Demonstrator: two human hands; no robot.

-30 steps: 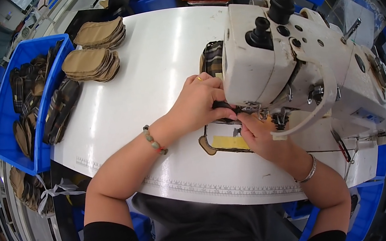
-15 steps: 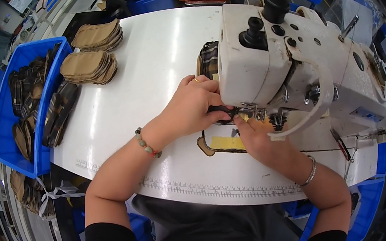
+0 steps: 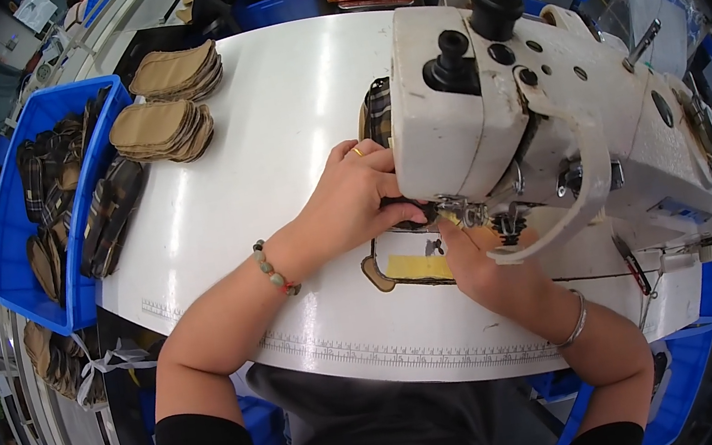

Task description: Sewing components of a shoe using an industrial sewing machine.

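A white industrial sewing machine [image 3: 444, 131] stands over the table with its needle area by my fingers. My left hand [image 3: 358, 187] is closed on the near part of a plaid fabric piece [image 3: 377, 107], its thumb and fingers pinching dark cloth beside the presser foot. My right hand [image 3: 480, 254] is closed too, fingertips at the cloth's edge near the needle; the machine partly covers it, and its exact grip is hard to see. Between the hands and the table's front lies a flat piece with a yellow strip [image 3: 418, 267] and a tan rounded end [image 3: 376, 275].
Two stacks of tan shoe-shaped pieces [image 3: 163, 132] sit at the back left, beside a blue bin [image 3: 77, 296] of plaid pieces. Red-handled snippers [image 3: 631, 262] lie on the right. A printed ruler [image 3: 395, 362] runs along the white table's [image 3: 264, 98] front edge.
The whole view has shifted slightly, with the machine now a little farther left in it. Both hands stay at the needle area in almost the same pose.
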